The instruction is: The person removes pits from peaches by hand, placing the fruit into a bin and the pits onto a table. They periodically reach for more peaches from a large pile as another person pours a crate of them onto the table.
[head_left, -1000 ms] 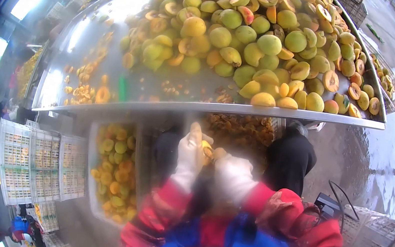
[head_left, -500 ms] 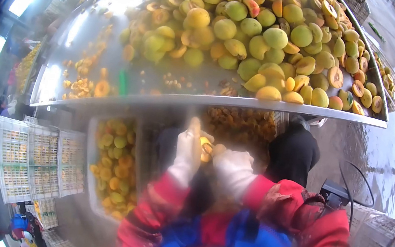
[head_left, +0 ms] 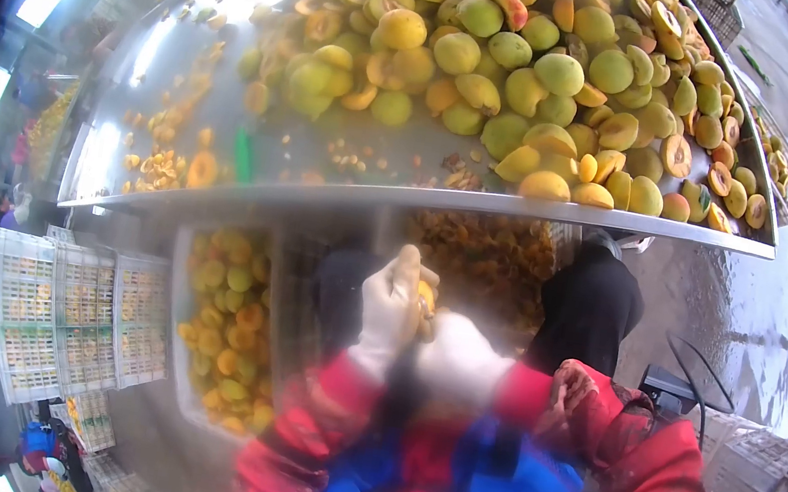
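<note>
In a white glove, my left hand [head_left: 389,308] is closed round a yellow-orange fruit [head_left: 426,297] in front of my body. My right hand [head_left: 461,354], also gloved in white, is closed against the lower side of that fruit; whatever lies in its fingers is blurred and hidden. Both hands are below the front edge of a metal table [head_left: 421,198]. On the table lies a large heap of green and yellow fruit [head_left: 456,53], whole and halved. Beneath the edge, behind my hands, are many dark orange pieces [head_left: 484,254].
A white crate [head_left: 180,357] of whole fruit stands left of my legs. Stacked white crates [head_left: 66,321] are farther left, with a person [head_left: 48,449] below them. A black box with a cable [head_left: 666,385] is at the right. Small pieces [head_left: 158,168] lie on the table's left part.
My right hand has moved left and slightly down, closer to my left hand. The fruit between them has turned, and its cut face no longer shows clearly.
</note>
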### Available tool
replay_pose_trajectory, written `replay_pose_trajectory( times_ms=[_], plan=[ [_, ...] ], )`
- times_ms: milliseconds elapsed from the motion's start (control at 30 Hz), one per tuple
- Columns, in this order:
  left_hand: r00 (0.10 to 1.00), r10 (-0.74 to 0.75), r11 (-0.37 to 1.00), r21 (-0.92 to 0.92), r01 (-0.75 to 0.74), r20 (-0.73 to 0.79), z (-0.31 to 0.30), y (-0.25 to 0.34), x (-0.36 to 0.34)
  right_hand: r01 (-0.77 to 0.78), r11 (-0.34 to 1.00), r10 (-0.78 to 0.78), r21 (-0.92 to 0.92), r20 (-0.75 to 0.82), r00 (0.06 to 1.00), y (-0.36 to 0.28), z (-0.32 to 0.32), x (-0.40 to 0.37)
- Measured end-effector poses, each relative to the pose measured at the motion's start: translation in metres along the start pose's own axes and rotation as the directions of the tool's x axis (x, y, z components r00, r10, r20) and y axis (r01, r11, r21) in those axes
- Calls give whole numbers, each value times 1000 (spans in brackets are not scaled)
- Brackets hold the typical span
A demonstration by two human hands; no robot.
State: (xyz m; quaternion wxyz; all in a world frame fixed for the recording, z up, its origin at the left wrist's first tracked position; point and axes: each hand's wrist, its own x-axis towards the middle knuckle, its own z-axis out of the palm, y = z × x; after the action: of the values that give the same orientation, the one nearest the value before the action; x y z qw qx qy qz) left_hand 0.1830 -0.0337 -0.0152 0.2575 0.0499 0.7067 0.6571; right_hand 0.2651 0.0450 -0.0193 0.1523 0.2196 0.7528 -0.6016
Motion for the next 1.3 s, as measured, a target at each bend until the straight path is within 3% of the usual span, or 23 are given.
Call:
replay_pose_trajectory(
  times_ms=[33,100,133,167,200,233,333,600,633,700,733,800,833,867,933,967,1000,1067,1100,1133,1200,1233,1300],
  plan=[
    [998,67,998,-15,-67,9,-1,-4,-1,4,1000,-4,0,-1,1000,4,-2,0],
    [990,106,994,-23,-104,90,-5,-5,-1,-324,916,238,237,330,914,-27,-22,-8],
    [977,137,991,-33,-133,166,-9,-2,0,-311,921,226,236,328,917,-31,-26,-9],
    [974,54,989,-148,-21,221,-13,5,-1,-268,916,165,299,329,930,-32,-30,-12],
    [975,64,989,-144,-34,213,-17,9,0,-226,905,104,360,328,939,-31,-34,-14],
    [959,38,986,-167,9,280,-19,11,0,-155,927,-3,341,421,907,-18,-35,-8],
    [902,-39,968,-206,140,430,-22,18,-9,-204,907,30,369,426,904,-27,-44,-20],
    [894,-78,972,-166,167,441,-29,2,-8,-318,748,-21,582,500,866,-26,-44,-27],
    [902,-31,991,-107,85,431,-29,3,-10,-227,817,-39,530,444,895,-24,-39,-27],
    [880,-71,992,-59,111,470,-30,2,-12,-85,921,-30,381,286,958,-9,-14,-21],
    [866,-108,991,-20,134,487,-30,4,-14,-88,919,-27,383,285,958,-1,-16,-23],
    [861,-109,991,-17,135,497,-27,7,-17,-281,948,193,147,437,879,-34,-40,-38],
    [857,-105,991,-14,130,504,-26,8,-19,-196,951,67,239,461,885,-31,-44,-40],
    [859,-103,992,-15,128,502,-25,7,-22,-194,952,66,237,461,885,-32,-47,-45],
    [887,-37,975,-176,132,460,-18,5,-29,-238,863,5,445,465,886,-36,-54,-54],
    [910,-39,973,-190,128,413,-14,1,-34,-249,852,14,460,457,890,-30,-51,-55],
    [931,29,981,-189,44,363,-10,-12,-37,-245,850,9,466,453,891,-11,-38,-52],
    [912,-37,995,-73,74,410,-9,-21,-42,-88,939,-17,332,300,954,13,-19,-47],
    [881,-69,996,-16,87,468,-10,-23,-41,-192,951,101,241,345,933,13,-23,-52],
    [878,-71,996,-18,91,474,-10,-24,-44,-197,950,107,241,341,934,11,-30,-57],
    [900,74,997,-22,-72,429,-8,-9,-47,-316,835,77,451,471,878,-12,-48,-65],
    [899,225,965,39,-257,375,-5,-10,-50,-267,803,-27,533,480,877,-11,-50,-68],
    [906,234,967,10,-254,353,-1,-11,-58,-220,850,-26,479,455,890,-12,-48,-73]
  ],
)
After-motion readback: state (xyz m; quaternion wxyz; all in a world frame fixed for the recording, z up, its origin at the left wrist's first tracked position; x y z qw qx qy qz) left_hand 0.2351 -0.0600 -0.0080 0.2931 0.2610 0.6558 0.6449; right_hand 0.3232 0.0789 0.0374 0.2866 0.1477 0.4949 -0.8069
